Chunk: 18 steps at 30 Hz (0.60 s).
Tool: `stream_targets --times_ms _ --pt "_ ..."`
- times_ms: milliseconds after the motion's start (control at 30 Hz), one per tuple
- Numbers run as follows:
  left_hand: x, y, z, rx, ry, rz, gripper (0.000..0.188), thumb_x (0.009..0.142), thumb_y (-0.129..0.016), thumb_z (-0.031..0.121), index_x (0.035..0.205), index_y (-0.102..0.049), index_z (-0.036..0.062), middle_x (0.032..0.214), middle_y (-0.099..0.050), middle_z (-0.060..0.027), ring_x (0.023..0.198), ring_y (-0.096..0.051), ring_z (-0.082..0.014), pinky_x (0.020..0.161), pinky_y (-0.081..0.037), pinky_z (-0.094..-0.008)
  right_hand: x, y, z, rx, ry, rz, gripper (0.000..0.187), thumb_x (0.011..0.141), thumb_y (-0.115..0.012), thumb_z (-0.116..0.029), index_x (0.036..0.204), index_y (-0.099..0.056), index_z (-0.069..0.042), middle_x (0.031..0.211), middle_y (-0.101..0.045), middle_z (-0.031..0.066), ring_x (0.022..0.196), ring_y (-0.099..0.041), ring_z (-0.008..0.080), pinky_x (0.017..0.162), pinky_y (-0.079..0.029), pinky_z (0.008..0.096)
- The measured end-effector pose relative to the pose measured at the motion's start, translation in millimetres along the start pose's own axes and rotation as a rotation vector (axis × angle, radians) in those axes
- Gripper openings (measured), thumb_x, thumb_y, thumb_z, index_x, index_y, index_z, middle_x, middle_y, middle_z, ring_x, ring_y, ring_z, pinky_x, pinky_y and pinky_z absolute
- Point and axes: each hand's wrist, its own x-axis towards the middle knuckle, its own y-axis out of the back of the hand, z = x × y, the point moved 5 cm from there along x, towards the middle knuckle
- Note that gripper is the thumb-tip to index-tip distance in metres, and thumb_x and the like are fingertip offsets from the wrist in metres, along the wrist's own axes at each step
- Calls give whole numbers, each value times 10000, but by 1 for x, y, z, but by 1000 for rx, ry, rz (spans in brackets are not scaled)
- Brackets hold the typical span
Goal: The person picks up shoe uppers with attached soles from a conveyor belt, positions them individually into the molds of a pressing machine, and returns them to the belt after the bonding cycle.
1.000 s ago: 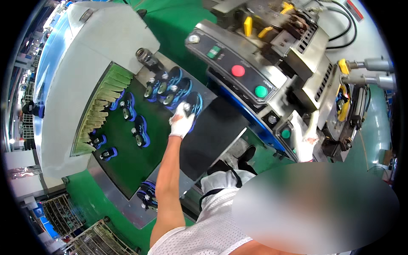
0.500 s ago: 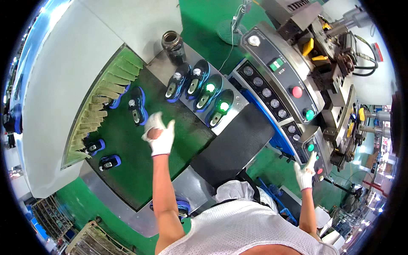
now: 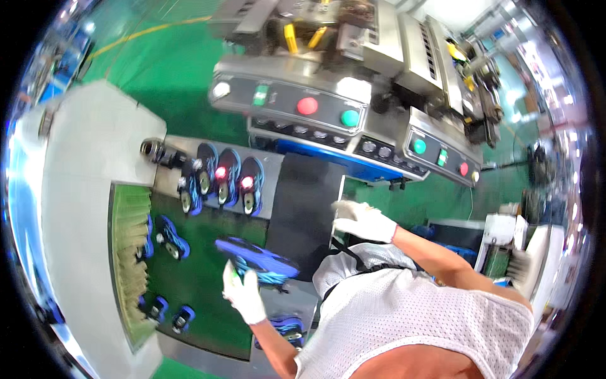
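Observation:
My left hand [image 3: 243, 297], in a white glove, grips a blue-and-black shoe [image 3: 255, 258] by its near side. The shoe is tilted, its blue sole edge turned up, above the green-black belt. My right hand [image 3: 363, 222], also gloved and holding nothing, is in front of my waist near the dark mat [image 3: 303, 196]; its fingers point left, apart and slightly blurred. Several similar shoes, including a black-and-blue shoe [image 3: 251, 192], stand side by side on a metal plate [image 3: 271, 167] beyond the belt. Red light glints on two of them.
More shoes, such as a blue-edged shoe [image 3: 172, 239], lie on the belt [image 3: 211, 297] by a fringed machine opening [image 3: 132, 271]. A dark cylinder [image 3: 161, 153] lies near the plate. Control panels [image 3: 287, 101] with coloured buttons stand ahead; another shoe [image 3: 289, 330] is beside my left forearm.
My view has turned right. My left hand was open over the belt and now grips a shoe. My right hand has come from the control panel toward my body. Green glints on the shoes are now red.

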Motion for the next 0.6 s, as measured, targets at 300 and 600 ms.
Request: stream_targets --times_ms 300,600 --pt "-23 -189 160 -196 -412 -484 420 1016 -603 125 1383 -526 -66 1276 -663 -162 1175 -636 -252 1061 -485 -373 -23 21 3 1102 -37 -376 373 844 -809 -279 1106 -675 -51 938 -656 -24 736 -551 71 627 -473 291" --pt "-55 -305 120 -193 -183 -409 376 1042 -556 31 1385 -480 -103 1288 -615 -243 1138 -674 -339 964 -601 -442 -49 213 47 1421 368 -157 540 895 -779 -158 1374 -594 8 1221 -725 101 1082 -679 143 942 -550 322"
